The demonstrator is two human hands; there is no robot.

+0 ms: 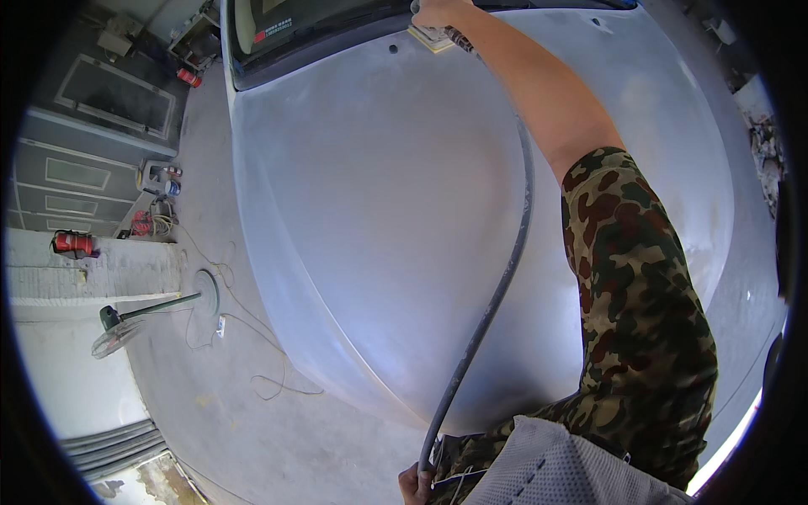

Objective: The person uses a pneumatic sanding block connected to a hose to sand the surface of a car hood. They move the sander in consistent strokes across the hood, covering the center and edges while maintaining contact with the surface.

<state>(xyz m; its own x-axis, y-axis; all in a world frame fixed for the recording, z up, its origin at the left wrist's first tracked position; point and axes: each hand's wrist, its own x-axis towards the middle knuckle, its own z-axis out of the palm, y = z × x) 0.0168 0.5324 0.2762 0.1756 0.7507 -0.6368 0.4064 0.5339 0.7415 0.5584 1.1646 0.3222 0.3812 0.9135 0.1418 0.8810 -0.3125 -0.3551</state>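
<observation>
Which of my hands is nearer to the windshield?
Right: your right hand is by the base of the windshield, on a sanding tool; your left hand is down past the front of the hood, gripping the hose.

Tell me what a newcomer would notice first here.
A car's pale, patchy hood fills the middle. Across it, a dark hose curves from the left hand at the lower edge up toward the right hand, holding a tool near the windshield. A camouflage sleeve stands out at right.
</observation>
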